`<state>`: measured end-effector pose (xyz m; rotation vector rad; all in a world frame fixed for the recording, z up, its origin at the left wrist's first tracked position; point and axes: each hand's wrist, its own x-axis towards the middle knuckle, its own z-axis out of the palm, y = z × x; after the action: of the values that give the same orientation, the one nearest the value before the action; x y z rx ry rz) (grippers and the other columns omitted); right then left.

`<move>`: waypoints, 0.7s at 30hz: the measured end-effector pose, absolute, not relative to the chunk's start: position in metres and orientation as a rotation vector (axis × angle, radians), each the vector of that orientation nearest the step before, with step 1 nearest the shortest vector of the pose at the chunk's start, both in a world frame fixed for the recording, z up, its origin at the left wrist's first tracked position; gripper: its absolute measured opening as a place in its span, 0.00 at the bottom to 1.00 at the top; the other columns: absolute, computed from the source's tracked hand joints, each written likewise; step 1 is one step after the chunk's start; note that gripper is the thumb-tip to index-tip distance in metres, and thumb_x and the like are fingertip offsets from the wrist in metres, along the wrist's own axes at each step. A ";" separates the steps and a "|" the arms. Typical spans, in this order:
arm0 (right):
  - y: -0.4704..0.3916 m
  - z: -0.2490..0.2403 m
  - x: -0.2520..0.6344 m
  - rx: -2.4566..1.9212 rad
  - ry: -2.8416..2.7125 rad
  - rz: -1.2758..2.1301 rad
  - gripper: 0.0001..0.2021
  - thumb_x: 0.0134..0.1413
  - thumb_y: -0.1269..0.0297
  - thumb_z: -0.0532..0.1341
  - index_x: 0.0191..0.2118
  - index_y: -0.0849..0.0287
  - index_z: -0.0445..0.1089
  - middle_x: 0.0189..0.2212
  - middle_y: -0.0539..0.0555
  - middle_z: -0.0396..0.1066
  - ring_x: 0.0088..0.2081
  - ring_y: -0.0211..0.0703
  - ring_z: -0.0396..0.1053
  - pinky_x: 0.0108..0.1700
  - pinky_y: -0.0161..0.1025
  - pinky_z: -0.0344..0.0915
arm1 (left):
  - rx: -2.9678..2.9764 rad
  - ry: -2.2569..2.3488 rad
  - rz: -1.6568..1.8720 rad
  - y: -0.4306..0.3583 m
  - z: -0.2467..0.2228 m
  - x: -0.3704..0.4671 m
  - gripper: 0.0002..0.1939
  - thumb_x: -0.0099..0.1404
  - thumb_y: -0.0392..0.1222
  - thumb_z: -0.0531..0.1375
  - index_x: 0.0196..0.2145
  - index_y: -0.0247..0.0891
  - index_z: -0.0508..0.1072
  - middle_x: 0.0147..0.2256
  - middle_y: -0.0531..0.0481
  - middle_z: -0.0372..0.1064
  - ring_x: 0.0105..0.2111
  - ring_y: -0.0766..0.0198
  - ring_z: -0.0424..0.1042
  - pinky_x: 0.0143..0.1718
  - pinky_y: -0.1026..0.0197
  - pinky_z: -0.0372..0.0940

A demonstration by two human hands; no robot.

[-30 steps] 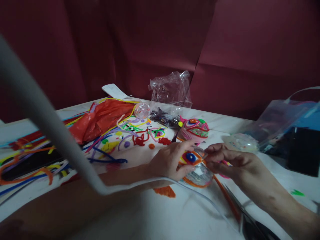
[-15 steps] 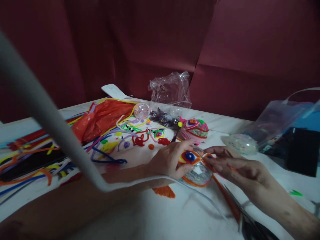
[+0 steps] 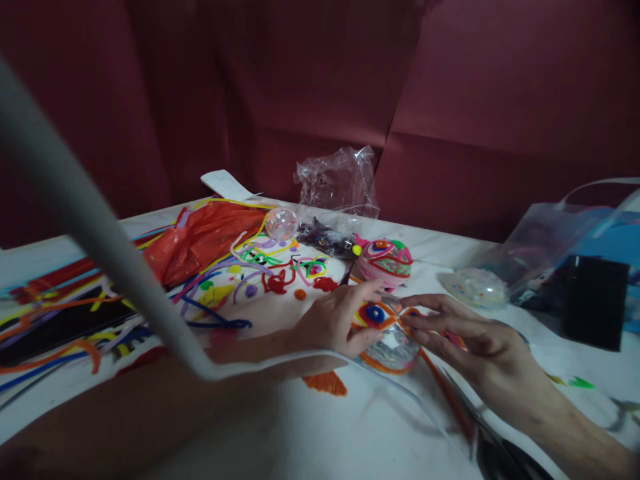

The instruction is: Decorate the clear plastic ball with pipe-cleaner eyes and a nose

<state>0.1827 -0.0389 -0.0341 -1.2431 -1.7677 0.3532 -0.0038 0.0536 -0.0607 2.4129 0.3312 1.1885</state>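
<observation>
Clear orange-trimmed ball (image 3: 395,353), one: sitting between both hands, near a pink-wrapped ball (image 3: 383,265). Left hand (image 3: 330,322): gripping its left side. Right hand (image 3: 487,347): touching its right side, fingertips gathering narrowly; cannot tell whether pinching anything. Scissors (image 3: 473,413): lying nearby.

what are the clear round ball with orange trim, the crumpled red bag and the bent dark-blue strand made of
Clear round ball with orange trim: probably smooth, hard plastic, given its bright highlight; glass is possible.
Crumpled red bag: thin, glossy plastic film, judging by its creases and sheen.
Bent dark-blue strand: perhaps a matte pipe cleaner, as it looks kinked; blur hides its surface.
</observation>
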 end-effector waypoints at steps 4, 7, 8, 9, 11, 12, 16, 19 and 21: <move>-0.038 -0.036 0.185 -1.305 -1.727 0.270 0.12 0.54 0.53 0.62 0.42 0.50 0.73 0.42 0.53 0.71 0.45 0.52 0.66 0.47 0.44 0.65 | 2.434 0.266 1.218 0.054 -0.061 -0.004 0.29 0.57 0.38 0.59 0.55 0.32 0.55 0.46 0.42 0.69 0.47 0.57 0.68 0.48 0.54 0.65; -0.043 -0.042 0.187 -1.349 -1.658 0.284 0.21 0.56 0.52 0.60 0.54 0.51 0.62 0.45 0.55 0.69 0.47 0.52 0.66 0.48 0.44 0.65 | 2.432 0.291 1.213 0.054 -0.061 -0.003 0.30 0.56 0.38 0.59 0.55 0.33 0.55 0.45 0.43 0.69 0.46 0.57 0.69 0.48 0.55 0.65; -0.046 -0.044 0.188 -1.348 -1.660 0.285 0.22 0.58 0.53 0.58 0.57 0.52 0.59 0.46 0.55 0.69 0.48 0.51 0.65 0.48 0.43 0.66 | 2.428 0.300 1.211 0.054 -0.060 -0.003 0.30 0.56 0.38 0.59 0.55 0.34 0.55 0.45 0.43 0.70 0.46 0.57 0.69 0.48 0.55 0.65; -0.049 -0.045 0.188 -1.351 -1.674 0.268 0.23 0.60 0.55 0.56 0.59 0.52 0.55 0.47 0.55 0.68 0.49 0.50 0.65 0.47 0.41 0.66 | 2.424 0.305 1.207 0.054 -0.060 -0.003 0.30 0.57 0.38 0.59 0.55 0.34 0.55 0.45 0.44 0.70 0.46 0.58 0.69 0.48 0.55 0.65; -0.057 -0.047 0.187 -1.370 -1.732 0.135 0.21 0.62 0.59 0.54 0.59 0.51 0.53 0.49 0.55 0.66 0.50 0.49 0.64 0.48 0.40 0.65 | 2.422 0.305 1.208 0.054 -0.061 -0.003 0.29 0.57 0.38 0.59 0.55 0.35 0.55 0.45 0.45 0.70 0.46 0.58 0.69 0.48 0.56 0.65; -0.061 -0.047 0.187 -1.369 -1.782 0.024 0.20 0.62 0.61 0.53 0.59 0.51 0.54 0.51 0.54 0.64 0.51 0.49 0.63 0.50 0.42 0.64 | 2.422 0.298 1.216 0.054 -0.061 -0.003 0.29 0.57 0.38 0.59 0.55 0.35 0.55 0.45 0.45 0.70 0.46 0.58 0.69 0.48 0.56 0.64; -0.072 -0.046 0.184 -1.268 -2.088 -0.402 0.20 0.61 0.69 0.50 0.58 0.54 0.57 0.55 0.56 0.58 0.56 0.57 0.53 0.54 0.54 0.55 | 2.427 0.263 1.266 0.056 -0.063 -0.003 0.29 0.57 0.38 0.59 0.54 0.33 0.56 0.45 0.43 0.69 0.46 0.58 0.69 0.48 0.56 0.65; -0.073 -0.047 0.184 -1.243 -2.187 -0.498 0.21 0.60 0.71 0.50 0.58 0.55 0.57 0.57 0.58 0.54 0.56 0.61 0.51 0.52 0.60 0.54 | 2.420 0.254 1.268 0.055 -0.063 -0.003 0.29 0.57 0.37 0.59 0.54 0.32 0.56 0.46 0.43 0.69 0.46 0.58 0.69 0.48 0.56 0.64; -0.071 -0.049 0.184 -1.246 -2.193 -0.512 0.21 0.60 0.70 0.50 0.59 0.55 0.56 0.57 0.59 0.53 0.56 0.62 0.51 0.50 0.61 0.55 | 2.408 0.274 1.247 0.054 -0.062 -0.003 0.28 0.57 0.37 0.59 0.54 0.33 0.56 0.46 0.43 0.69 0.46 0.59 0.68 0.49 0.56 0.64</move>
<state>0.1842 -0.0714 -0.0488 -1.2461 -2.1925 -0.5120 -0.0028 0.0539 -0.0616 2.4084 0.2741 1.2468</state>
